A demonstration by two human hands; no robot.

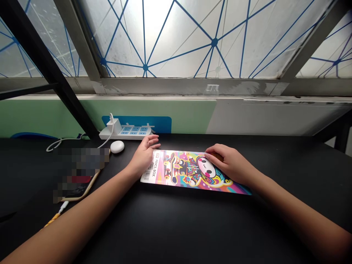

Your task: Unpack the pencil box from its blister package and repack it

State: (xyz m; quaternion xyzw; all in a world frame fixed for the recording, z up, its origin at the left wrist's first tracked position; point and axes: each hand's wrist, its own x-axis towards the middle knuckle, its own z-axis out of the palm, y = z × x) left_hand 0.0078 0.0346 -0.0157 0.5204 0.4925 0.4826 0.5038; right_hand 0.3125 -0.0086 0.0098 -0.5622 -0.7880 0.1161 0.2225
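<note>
The pencil box [192,172] is located mid-way across the black surface [176,227], between the two hands; it is a long, thin rectangular package with straight edges and a smooth, glossy printed face; a pale label panel with a barcode occupies its left end, and a multicoloured cartoon figure with a skateboard fills the remainder, its head toward the right end. The left hand [142,157] is at the far left corner of the package, its fingers extended and loosely parted, clear of the printed face; the right hand [232,163] is at the right part of the far edge, fingers bent over it and partly covering the print; whether it grips or only rests cannot be told.

The surface is matt and even in texture; at its rear stands a white, elongated plastic power strip [125,135], carrying a block-shaped white charger [114,127]; in front of the strip lies a smooth, rounded white case [117,147]; further left is a flat device [86,183] with a beige rim, its upper part obscured by pixelation; behind the surface are a pale green panel [187,113] and frosted window panes [178,33] crossed by blue lines.
</note>
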